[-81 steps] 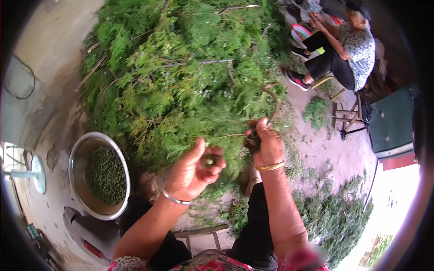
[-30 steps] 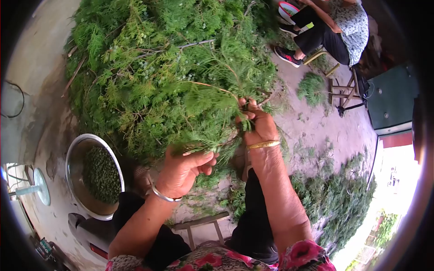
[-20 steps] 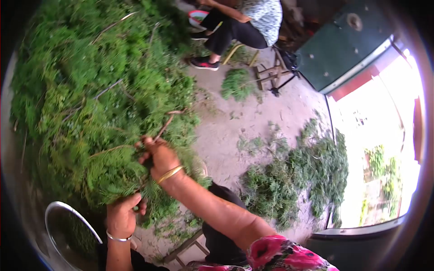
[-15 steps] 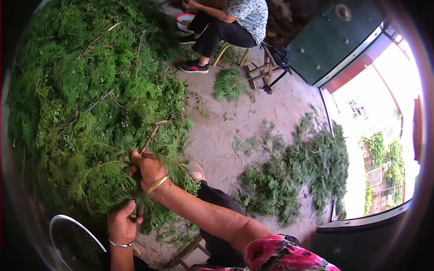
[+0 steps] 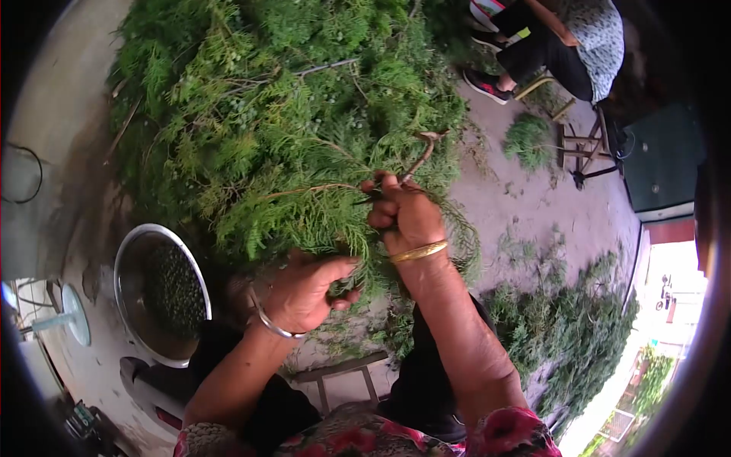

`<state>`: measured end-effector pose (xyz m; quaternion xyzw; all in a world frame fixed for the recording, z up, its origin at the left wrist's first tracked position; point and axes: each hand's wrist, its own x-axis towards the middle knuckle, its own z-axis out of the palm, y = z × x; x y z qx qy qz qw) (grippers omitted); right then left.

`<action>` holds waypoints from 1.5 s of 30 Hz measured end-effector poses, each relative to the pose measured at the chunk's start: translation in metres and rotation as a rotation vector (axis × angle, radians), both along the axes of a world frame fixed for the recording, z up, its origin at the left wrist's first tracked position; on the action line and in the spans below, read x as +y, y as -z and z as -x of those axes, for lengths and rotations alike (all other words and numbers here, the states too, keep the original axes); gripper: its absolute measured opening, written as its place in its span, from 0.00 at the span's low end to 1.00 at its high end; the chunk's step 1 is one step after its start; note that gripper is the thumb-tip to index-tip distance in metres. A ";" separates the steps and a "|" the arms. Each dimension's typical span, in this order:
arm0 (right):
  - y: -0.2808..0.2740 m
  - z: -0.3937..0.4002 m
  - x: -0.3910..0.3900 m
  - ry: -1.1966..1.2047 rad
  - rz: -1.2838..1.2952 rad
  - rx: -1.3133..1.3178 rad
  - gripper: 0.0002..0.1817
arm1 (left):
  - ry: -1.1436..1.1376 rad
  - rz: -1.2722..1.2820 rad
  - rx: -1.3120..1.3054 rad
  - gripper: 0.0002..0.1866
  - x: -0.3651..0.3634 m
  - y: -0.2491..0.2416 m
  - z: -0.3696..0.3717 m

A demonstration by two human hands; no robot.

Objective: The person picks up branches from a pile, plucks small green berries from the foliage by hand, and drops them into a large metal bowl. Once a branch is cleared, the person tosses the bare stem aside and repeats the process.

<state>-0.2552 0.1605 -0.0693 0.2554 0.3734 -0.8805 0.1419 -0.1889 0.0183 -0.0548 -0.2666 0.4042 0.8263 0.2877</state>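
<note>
My right hand is closed around the brown stem of a leafy evergreen branch. The stem's bare, crooked end sticks up past my fingers, and the feathery green sprays spread out to the left. Just below those sprays is my left hand, its thumb stretched out and its fingers loosely curled, with a gap between them. A large heap of evergreen branches with small pale green cones fills the area in front. To the left stands a metal basin partly filled with small green cones.
A seated person is at the upper right, near a white tub and a wooden folding stool. More cut branches lie on the floor to the right. A stool frame stands between my legs.
My view has swung left, bringing the whole basin into sight. The right hand keeps its hold on the branch, while the left hand has turned inward beneath the sprays.
</note>
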 end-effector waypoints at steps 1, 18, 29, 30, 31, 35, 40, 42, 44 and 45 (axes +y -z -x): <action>-0.001 0.001 0.001 0.004 -0.007 -0.019 0.07 | 0.024 -0.038 -0.022 0.07 -0.001 -0.003 0.001; -0.008 0.021 0.019 0.210 -0.044 -0.033 0.04 | 0.009 -0.650 -0.019 0.19 -0.014 0.026 -0.024; -0.008 0.025 0.037 0.161 0.190 0.041 0.11 | -0.094 -0.643 0.006 0.21 -0.017 0.049 -0.017; -0.006 0.025 0.042 0.159 0.191 0.041 0.11 | -0.094 -0.718 -0.004 0.21 -0.017 0.051 -0.016; -0.005 0.023 0.046 0.076 0.166 0.186 0.12 | -0.096 -0.717 -0.002 0.21 -0.018 0.049 -0.015; 0.007 0.028 0.070 0.073 0.142 0.308 0.15 | -0.163 -0.636 0.044 0.20 -0.027 0.043 -0.013; -0.021 0.020 0.049 -0.216 -0.585 0.199 0.10 | -0.135 -0.611 0.060 0.13 -0.046 0.034 0.003; -0.020 0.007 0.025 -0.295 -0.669 0.219 0.12 | -0.169 -0.612 0.126 0.12 -0.046 0.027 0.004; -0.016 -0.009 0.003 -0.394 -0.601 0.228 0.18 | -0.184 -0.484 0.188 0.11 -0.045 0.021 0.006; -0.016 -0.016 -0.007 -0.461 -0.575 0.214 0.18 | -0.194 -0.321 0.142 0.09 -0.043 0.019 0.004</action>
